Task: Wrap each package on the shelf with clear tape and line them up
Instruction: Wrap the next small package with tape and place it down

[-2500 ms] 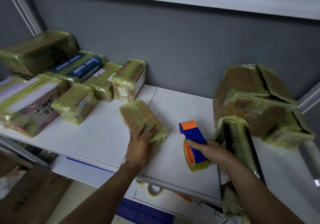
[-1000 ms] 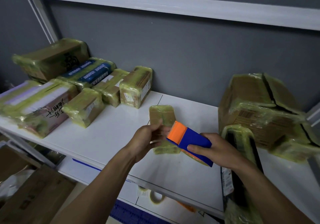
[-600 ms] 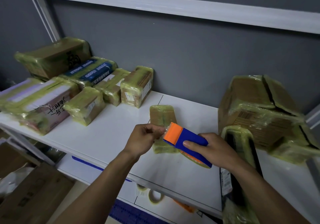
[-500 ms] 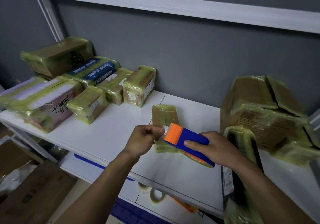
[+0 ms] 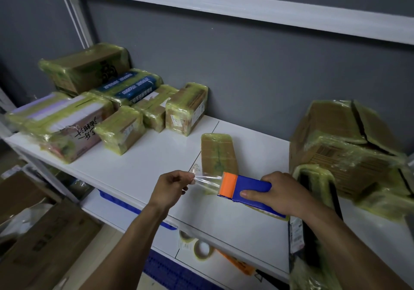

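A small flat brown package (image 5: 218,153) in yellowish tape lies on the white shelf (image 5: 156,162), just beyond my hands. My right hand (image 5: 277,194) grips a blue and orange tape dispenser (image 5: 245,187) over the package's near end. My left hand (image 5: 171,187) pinches the free end of the clear tape (image 5: 207,181), which stretches from the dispenser's orange mouth to my fingers. Several wrapped packages (image 5: 186,108) stand in rows at the back left of the shelf.
A large wrapped carton (image 5: 345,146) stands at the right, with a long dark wrapped package (image 5: 313,202) in front of it by my right forearm. Tape rolls (image 5: 202,250) lie on the lower shelf. Cardboard boxes (image 5: 33,245) sit on the floor at left.
My left hand let go of the small package, took the tape's end at the dispenser and has drawn it out leftward. The package lies flat on the shelf.
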Available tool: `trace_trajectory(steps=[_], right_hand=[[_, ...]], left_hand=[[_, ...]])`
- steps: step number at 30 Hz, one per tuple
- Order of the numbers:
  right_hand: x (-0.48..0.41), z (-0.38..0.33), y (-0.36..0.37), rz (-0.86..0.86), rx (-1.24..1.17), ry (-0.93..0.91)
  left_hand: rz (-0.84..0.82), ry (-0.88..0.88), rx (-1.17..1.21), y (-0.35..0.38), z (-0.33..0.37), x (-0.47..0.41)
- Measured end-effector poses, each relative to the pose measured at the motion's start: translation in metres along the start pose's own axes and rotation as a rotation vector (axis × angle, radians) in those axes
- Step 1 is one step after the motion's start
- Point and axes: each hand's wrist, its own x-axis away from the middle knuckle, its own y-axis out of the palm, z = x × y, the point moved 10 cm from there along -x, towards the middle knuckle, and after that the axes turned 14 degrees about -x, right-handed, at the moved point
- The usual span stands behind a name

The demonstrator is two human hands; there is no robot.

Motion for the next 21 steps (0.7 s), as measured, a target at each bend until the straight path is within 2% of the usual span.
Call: trace_trajectory(steps=[6,9,13,21], right_hand=[[-0.004,-0.008,0.003,0.064,0.056,0.005],[-0.012,-0.019,0.012,0.083,0.190,0.023],[-0.021,-0.025,0.023,0.049,0.243,0.057],[-0.041,-0.030,0.026,0.057,0.359,0.138]], left_hand=[[0.076,-0.038,-0.009,-0.003,-0.017,-0.006],[0.076,-0.086,0.000,-0.004,-0.027,-0.011],[0.125,-0.095,-0.007,-0.007,-0.033,-0.017],[0.092,-0.201,-0.025,0.014,-0.058,-0.033]])
